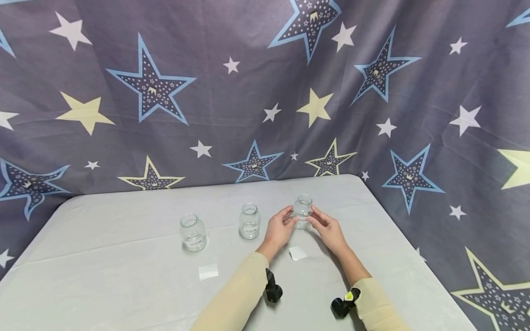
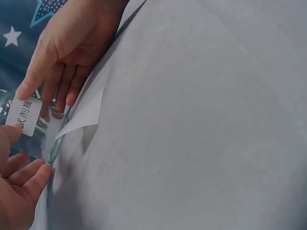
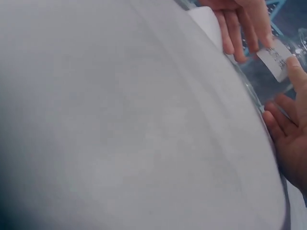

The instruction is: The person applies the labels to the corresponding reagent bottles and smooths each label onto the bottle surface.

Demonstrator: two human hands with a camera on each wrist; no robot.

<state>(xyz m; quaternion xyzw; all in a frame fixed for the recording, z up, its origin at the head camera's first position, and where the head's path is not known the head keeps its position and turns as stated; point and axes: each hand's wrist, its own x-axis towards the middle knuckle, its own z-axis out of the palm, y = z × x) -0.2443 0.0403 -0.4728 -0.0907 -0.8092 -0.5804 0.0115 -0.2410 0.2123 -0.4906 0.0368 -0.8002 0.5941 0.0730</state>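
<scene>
Both hands are at the rightmost clear glass jar, toward the back right of the table. My left hand holds its left side, and my right hand holds its right side. A white label with printed black characters is on the jar's front. In the left wrist view one thumb touches each end of this label, the other fingers around the glass. On the cloth in front lies a small white paper piece. The jar looks upright; whether it touches the table is unclear.
Two similar labelled jars, a middle one and a left one, stand to the left. Another white paper piece lies in front of the left jar. Star-patterned curtains border the white-covered table behind and right.
</scene>
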